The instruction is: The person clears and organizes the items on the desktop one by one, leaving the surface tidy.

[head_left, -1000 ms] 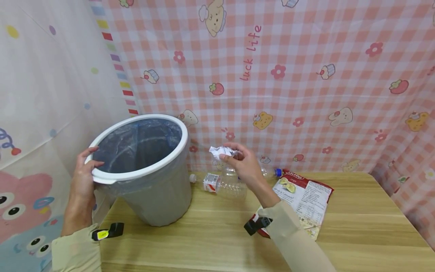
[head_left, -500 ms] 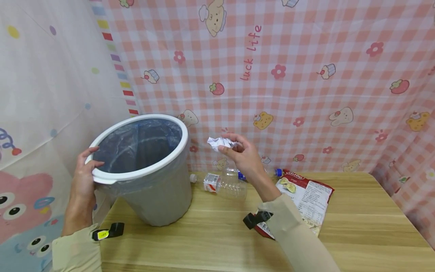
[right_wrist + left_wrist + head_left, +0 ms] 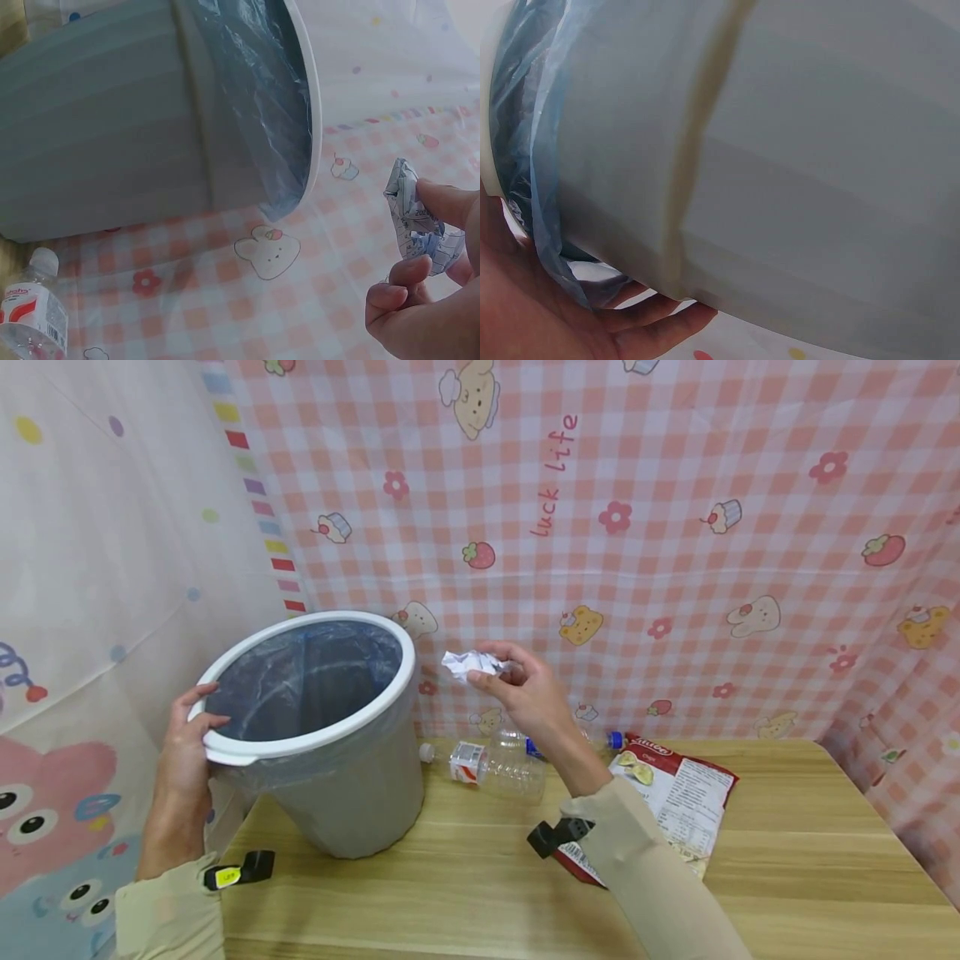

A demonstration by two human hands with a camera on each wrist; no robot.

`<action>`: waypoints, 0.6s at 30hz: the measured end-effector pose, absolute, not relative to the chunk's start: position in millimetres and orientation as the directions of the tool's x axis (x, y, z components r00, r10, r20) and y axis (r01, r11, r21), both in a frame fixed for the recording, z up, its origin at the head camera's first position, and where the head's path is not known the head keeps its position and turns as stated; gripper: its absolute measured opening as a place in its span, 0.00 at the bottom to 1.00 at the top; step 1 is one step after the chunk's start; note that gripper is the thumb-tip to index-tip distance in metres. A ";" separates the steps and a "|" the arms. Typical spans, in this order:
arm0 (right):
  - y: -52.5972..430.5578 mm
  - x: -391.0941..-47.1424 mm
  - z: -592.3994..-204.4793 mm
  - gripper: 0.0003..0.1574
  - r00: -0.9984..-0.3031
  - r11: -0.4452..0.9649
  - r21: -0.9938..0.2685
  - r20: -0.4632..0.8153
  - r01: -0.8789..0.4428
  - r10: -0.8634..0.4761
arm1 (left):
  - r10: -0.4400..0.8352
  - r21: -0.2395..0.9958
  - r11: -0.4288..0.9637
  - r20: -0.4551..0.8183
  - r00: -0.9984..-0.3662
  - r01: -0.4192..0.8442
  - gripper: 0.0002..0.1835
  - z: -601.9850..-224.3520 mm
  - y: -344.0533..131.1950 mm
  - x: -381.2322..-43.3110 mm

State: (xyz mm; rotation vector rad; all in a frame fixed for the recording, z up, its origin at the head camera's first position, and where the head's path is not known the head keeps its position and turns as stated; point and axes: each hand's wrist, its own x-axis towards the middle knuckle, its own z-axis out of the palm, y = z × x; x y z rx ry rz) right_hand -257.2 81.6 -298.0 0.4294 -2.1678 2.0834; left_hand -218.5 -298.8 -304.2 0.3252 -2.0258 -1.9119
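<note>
A grey trash can (image 3: pixel 360 802) with a white rim and a clear bluish liner leans toward the left of the wooden table. My left hand (image 3: pixel 183 752) grips its rim on the left side, thumb over the edge; in the left wrist view several fingers (image 3: pixel 660 322) reach under the can's wall. Just right of the rim, my right hand (image 3: pixel 536 697) pinches a crumpled piece of paper (image 3: pixel 472 665) in the air. Print shows on the paper (image 3: pixel 411 214) in the right wrist view, held between thumb and fingers.
Behind the right hand, a clear plastic bottle (image 3: pixel 467 763) with a white cap lies beside another bottle with a blue cap (image 3: pixel 616 741). A red and white chips bag (image 3: pixel 686 802) lies flat under the right forearm. Checked cloth (image 3: pixel 675 568) hangs behind the table.
My right hand has risen and moved left with the crumpled paper, closer to the trash can's rim. The left hand and the can have stayed put.
</note>
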 end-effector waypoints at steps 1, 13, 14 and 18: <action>80.4 -257.0 -296.7 0.24 -0.954 0.020 -0.961 0.269 -0.274 -0.133 | -0.390 0.996 0.071 0.082 -0.917 0.059 0.24 -304.1 -298.5 -218.7; 60.0 -254.4 -280.1 0.21 -0.917 -0.010 -0.935 0.351 -0.356 -0.187 | -0.397 0.997 0.026 0.071 -0.915 0.066 0.23 -303.2 -299.2 -220.2; 58.0 -254.2 -278.6 0.21 -0.913 -0.009 -0.931 0.359 -0.364 -0.192 | -0.397 0.997 0.029 0.072 -0.915 0.066 0.23 -303.3 -299.1 -220.1; 50.4 -254.3 -273.4 0.22 -0.902 -0.015 -0.925 0.373 -0.379 -0.218 | -0.398 0.997 0.045 0.075 -0.914 0.062 0.24 -303.5 -297.8 -219.5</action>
